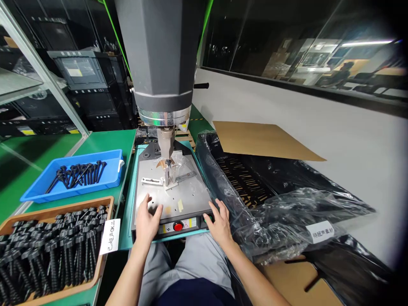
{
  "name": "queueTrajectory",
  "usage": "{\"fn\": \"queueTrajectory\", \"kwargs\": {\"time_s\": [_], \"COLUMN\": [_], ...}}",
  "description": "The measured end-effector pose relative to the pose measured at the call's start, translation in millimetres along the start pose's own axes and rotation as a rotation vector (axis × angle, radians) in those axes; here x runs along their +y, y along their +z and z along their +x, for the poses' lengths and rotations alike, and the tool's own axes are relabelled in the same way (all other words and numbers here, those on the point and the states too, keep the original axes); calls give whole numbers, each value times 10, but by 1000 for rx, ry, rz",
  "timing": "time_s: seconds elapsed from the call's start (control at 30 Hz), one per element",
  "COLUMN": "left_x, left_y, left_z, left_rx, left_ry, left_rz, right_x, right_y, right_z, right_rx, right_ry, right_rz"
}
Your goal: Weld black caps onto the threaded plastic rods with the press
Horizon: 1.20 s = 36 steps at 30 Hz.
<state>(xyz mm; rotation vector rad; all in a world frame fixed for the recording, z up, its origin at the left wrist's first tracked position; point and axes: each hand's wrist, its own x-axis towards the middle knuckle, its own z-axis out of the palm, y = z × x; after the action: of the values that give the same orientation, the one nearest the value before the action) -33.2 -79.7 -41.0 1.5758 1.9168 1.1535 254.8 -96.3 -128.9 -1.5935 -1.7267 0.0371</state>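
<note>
My left hand [148, 219] rests at the front left corner of the machine's metal base plate [191, 199], thumb and fingers apart, holding nothing. At the front right corner my right hand [220, 222] has its fingers spread, with the thumb by a green button [206, 219]. Between my hands, a red button [178, 226] sits on the front panel. Above the plate, the grey press head's metal horn [166, 142] comes down onto a small upright fixture [169, 173]. A dark part seems to be in the fixture, but its shape is too small to make out.
On the left stand a blue tray [72, 191] of black stemmed parts and an orange-brown bin [106, 250] packed with similar ones. To the right, a plastic-lined box [219, 191] holds parts in rows, partly under a cardboard sheet [264, 138]. Black crates [86, 72] are stacked behind.
</note>
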Motion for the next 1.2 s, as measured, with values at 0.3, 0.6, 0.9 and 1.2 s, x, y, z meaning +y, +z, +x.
{"fn": "queueTrajectory", "kwargs": {"time_s": [0.3,0.6,0.9,1.2], "left_x": [-1111,-1258,-1157,-693], "left_y": [-106,-96,-204,-71], "left_z": [-728,-719,-683,-686], "left_rx": [59,79,11,280], "left_ry": [55,0,-102,93], "left_rz": [195,53,-27,121], "right_x": [297,337,285,283], "right_y": [126,70,20,21], "right_z": [-293,-292,-273,-263], "right_rx": [-198,-193,-237,-235], "right_ry": [83,87,119,113], "right_rz": [119,163,172,182]}}
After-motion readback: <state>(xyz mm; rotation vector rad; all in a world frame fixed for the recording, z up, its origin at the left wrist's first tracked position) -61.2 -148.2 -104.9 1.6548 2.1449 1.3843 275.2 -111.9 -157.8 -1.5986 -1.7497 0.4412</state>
